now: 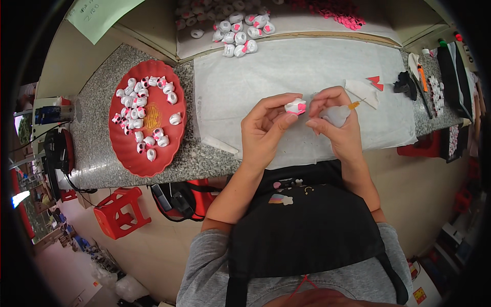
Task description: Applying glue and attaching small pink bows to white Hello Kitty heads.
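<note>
Between the thumb and fingers of my left hand is a small white figurine head with pink parts. My right hand is curled around a translucent squeeze bottle, whose amber needle tip points up and to the right, away from the figurine head. The two hands are close together but apart, above a white paper sheet. The tips of some right-hand fingers are hard to make out.
Left of the sheet, a red scalloped plate holds several white-and-pink pieces. More such pieces lie at the back, near a pile of pink bits. Red triangular pieces, a black cloth and an orange-handled tool lie at right.
</note>
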`<state>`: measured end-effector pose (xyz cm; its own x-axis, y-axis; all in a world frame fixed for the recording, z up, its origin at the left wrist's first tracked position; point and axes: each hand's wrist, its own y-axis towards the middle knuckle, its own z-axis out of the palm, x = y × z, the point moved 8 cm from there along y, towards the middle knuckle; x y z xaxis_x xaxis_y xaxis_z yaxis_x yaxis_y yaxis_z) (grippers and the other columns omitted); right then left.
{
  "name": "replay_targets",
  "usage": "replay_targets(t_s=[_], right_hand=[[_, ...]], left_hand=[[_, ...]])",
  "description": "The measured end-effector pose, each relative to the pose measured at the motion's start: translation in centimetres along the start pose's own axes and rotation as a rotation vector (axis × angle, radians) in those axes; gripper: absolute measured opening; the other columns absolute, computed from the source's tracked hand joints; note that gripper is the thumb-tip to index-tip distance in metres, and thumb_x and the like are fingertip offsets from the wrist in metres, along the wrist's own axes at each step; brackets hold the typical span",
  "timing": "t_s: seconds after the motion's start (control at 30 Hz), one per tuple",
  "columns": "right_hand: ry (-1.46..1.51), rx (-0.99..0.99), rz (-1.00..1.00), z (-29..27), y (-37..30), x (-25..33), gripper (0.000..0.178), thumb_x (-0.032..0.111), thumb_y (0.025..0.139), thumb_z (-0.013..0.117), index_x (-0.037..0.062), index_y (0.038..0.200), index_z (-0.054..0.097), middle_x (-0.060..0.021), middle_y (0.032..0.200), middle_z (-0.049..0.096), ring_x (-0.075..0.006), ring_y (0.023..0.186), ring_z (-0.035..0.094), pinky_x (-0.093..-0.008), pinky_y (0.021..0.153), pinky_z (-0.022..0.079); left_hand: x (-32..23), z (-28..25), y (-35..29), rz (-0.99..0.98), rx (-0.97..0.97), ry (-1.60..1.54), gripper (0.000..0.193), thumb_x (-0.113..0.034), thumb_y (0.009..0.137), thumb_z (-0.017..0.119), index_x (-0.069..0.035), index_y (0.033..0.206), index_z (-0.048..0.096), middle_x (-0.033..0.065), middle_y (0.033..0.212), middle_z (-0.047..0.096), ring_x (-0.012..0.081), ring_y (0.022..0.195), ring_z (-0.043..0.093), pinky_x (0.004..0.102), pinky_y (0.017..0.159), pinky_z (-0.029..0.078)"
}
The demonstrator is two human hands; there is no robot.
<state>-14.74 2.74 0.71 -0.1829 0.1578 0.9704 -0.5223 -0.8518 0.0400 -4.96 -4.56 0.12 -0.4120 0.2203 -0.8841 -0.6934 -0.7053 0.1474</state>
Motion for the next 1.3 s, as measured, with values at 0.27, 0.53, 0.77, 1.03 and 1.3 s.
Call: replay_targets(t_s=[0.27, 0.53, 0.77, 1.03, 1.3], right_hand=[[0.061, 0.097, 0.088, 1.0, 0.0, -0.7, 0.025, -0.002, 0.066, 0.059, -0.0004, 0.089, 0.049, -0.008, 0.078, 0.053, -0.0097, 0.062, 0.048, -0.0191, 0.049, 0.039], [0.092, 0.079, 0.09, 0.6, -0.3, -0.8, 0.023, 0.0, 0.066, 0.06, -0.0014, 0.087, 0.05, -0.0116, 0.087, 0.055, -0.0106, 0.063, 0.049, -0.0209, 0.049, 0.04], [0.032, 0.065, 0.161, 0.3, -0.4, -0.8, 0.025, -0.002, 0.066, 0.057, -0.0021, 0.091, 0.051, -0.0085, 0.082, 0.054, -0.0098, 0.062, 0.049, -0.02, 0.047, 0.039], [0.116, 0.06, 0.166, 0.9, 0.1, -1.3, 0.024, -0.001, 0.066, 0.056, -0.0018, 0.089, 0.05, -0.01, 0.083, 0.053, -0.0107, 0.06, 0.048, -0.0205, 0.046, 0.038], [0.166, 0.071, 0.138, 0.9, -0.7, -0.9, 0.022, -0.001, 0.065, 0.059, -0.0015, 0.087, 0.053, -0.006, 0.069, 0.053, -0.0088, 0.057, 0.047, -0.0197, 0.046, 0.037]], left_hand=[[0.5, 0.3, -0.2, -0.061, 0.09, -0.113, 0.023, 0.005, 0.073, 0.051, 0.005, 0.096, 0.049, 0.0135, 0.096, 0.052, 0.0168, 0.088, 0.051, 0.0247, 0.076, 0.042], [0.1, 0.8, -0.3, -0.022, 0.135, -0.069, 0.023, 0.006, 0.073, 0.051, 0.005, 0.095, 0.05, 0.0131, 0.096, 0.053, 0.0168, 0.087, 0.052, 0.0253, 0.076, 0.042], [0.4, 0.8, -0.3, -0.042, 0.087, -0.005, 0.024, 0.003, 0.074, 0.052, 0.004, 0.097, 0.049, 0.0121, 0.097, 0.052, 0.017, 0.091, 0.05, 0.0268, 0.081, 0.039], [-0.2, 0.4, -0.2, -0.005, 0.039, 0.049, 0.024, 0.003, 0.073, 0.052, 0.004, 0.097, 0.049, 0.0111, 0.095, 0.052, 0.0166, 0.09, 0.05, 0.0279, 0.082, 0.038], [0.0, 1.1, -0.4, -0.03, 0.173, -0.146, 0.023, 0.003, 0.073, 0.052, 0.004, 0.096, 0.047, 0.0121, 0.094, 0.052, 0.0164, 0.086, 0.051, 0.0267, 0.075, 0.042]])
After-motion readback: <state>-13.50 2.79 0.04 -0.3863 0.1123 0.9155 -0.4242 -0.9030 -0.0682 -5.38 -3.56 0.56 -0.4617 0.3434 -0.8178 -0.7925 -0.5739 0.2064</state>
